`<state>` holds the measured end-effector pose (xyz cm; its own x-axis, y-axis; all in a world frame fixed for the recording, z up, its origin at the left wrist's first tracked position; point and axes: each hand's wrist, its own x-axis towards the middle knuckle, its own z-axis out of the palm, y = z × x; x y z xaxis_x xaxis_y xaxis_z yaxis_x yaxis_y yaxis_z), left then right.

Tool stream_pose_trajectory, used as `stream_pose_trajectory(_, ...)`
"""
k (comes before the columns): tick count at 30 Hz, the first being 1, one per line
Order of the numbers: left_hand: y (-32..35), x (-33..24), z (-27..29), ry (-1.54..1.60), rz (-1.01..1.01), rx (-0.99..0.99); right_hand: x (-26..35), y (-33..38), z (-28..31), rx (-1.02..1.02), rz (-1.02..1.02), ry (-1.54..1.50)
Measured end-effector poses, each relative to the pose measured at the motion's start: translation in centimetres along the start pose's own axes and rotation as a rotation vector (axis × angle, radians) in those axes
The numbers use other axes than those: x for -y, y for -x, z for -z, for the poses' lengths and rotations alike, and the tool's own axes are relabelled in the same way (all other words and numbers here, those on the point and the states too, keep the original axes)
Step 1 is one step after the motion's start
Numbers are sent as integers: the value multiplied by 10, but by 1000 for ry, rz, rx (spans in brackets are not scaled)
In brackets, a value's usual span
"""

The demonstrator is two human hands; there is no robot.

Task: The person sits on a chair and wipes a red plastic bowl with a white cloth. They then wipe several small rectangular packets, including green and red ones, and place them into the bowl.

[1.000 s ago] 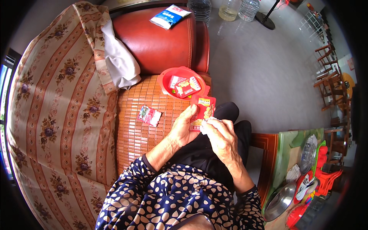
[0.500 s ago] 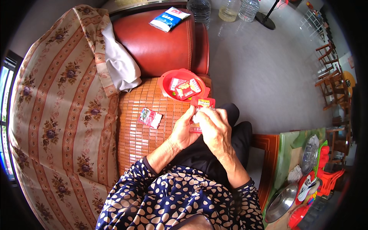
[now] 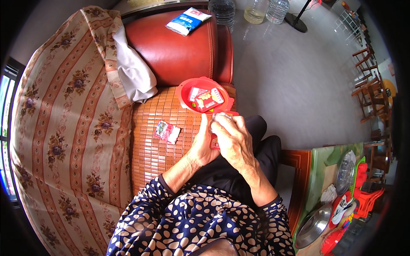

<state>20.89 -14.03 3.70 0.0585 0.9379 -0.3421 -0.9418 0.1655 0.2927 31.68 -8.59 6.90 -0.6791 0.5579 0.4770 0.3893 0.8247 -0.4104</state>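
Observation:
Above my lap, my left hand (image 3: 201, 147) is closed on a flat red packet (image 3: 215, 142), its thumb along the left side. My right hand (image 3: 234, 138) lies over the packet's face with fingers bent together, pressing a small whitish wad (image 3: 221, 115), perhaps tissue or cloth, against its far end. Most of the packet is hidden under these fingers. Just beyond my hands stands a red plastic basin (image 3: 181, 93) with scalloped edges, holding a few red and yellow packets (image 3: 209, 100). Another red and white packet (image 3: 167, 132) lies on the bamboo seat mat (image 3: 147, 158), left of my hands.
A blue and white bag (image 3: 188, 21) rests on the red leather armrest (image 3: 171, 51). Patterned fabric (image 3: 72, 128) drapes the left side. Large clear bottles (image 3: 255, 10) stand on the floor beyond. At right, a green-topped table (image 3: 318, 170) carries a metal bowl (image 3: 314, 226).
My right hand has slid toward the packet's far end and slightly left, covering the yellow label that showed before. My left hand keeps its hold, nearly in place.

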Motion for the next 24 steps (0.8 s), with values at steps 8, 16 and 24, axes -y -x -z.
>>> stream_pose_trajectory(8, 0, 0, 4, -15, -28, 4, 12, 28, 7, 32, 10, -137)
stream_pose_trajectory(16, 3, 7, -7, -111, -22, -67, -6, -4, -1, -198, -39, 17)
stream_pose_trajectory(24, -6, 10, 6, -18, -42, -24, -3, 18, -5, -206, -81, 31)
